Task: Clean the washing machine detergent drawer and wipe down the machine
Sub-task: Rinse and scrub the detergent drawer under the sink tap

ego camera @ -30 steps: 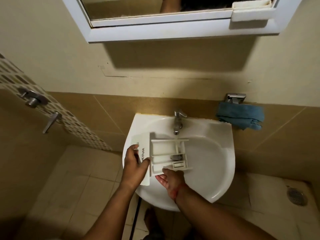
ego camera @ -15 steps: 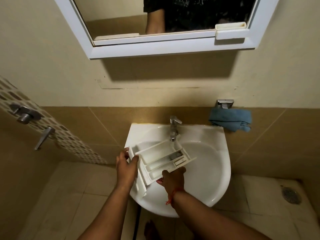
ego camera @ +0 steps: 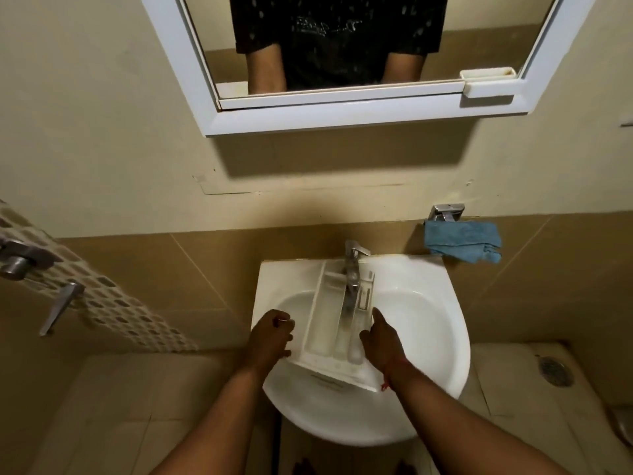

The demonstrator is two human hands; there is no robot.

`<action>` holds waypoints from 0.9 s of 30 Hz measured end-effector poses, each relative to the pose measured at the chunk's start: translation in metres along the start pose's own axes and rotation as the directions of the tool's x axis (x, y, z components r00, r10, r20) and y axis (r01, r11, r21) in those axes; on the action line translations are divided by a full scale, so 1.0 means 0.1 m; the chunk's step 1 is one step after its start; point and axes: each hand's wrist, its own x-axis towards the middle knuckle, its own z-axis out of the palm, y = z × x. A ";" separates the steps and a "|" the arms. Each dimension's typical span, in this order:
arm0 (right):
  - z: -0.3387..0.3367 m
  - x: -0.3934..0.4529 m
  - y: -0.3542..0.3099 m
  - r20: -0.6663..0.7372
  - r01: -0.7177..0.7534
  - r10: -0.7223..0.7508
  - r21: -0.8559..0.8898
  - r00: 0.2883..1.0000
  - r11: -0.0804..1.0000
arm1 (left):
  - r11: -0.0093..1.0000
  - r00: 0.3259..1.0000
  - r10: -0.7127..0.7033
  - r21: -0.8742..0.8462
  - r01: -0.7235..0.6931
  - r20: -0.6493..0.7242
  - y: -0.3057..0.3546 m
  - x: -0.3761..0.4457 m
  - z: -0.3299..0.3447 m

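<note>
A white detergent drawer [ego camera: 325, 332] lies lengthwise in the white sink [ego camera: 431, 323], its far end under the chrome tap [ego camera: 352, 269] and its front panel toward me. My left hand [ego camera: 272, 339] grips the drawer's left side near the front panel. Along the right side, my right hand [ego camera: 382, 339] holds the drawer with one finger stretched up its edge. The drawer's compartments face up. No water stream is clearly visible.
A blue cloth [ego camera: 462, 245] hangs from a chrome holder [ego camera: 447, 212] on the wall right of the sink. A white-framed mirror [ego camera: 342, 63] hangs above. A shower valve [ego camera: 17, 260] sits on the left wall, and a floor drain [ego camera: 555, 370] lies at right.
The drawer has been turned from lying crosswise to pointing lengthwise under the tap. My right hand shifted from its front edge to its right side. The camera tilted up.
</note>
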 end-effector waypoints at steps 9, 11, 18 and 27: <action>-0.19 0.21 -0.12 0.016 0.010 -0.007 -0.217 1.000 0.976 | 0.946 0.928 -0.205 0.307 0.106 0.310 -0.15 0.39 0.23; -0.25 0.27 -0.11 0.010 0.003 -0.001 -0.278 1.000 0.961 | 0.950 0.904 -0.237 0.279 0.140 0.355 -0.18 0.45 0.33; -0.38 0.30 0.02 -0.037 -0.041 0.030 -0.339 0.999 0.940 | 0.972 0.893 -0.200 0.193 0.131 0.403 -0.12 0.46 0.71; 0.00 0.09 -0.42 -0.222 0.306 -0.326 -0.122 0.919 0.944 | 0.964 0.942 -0.091 0.267 0.001 0.324 -0.08 0.51 0.87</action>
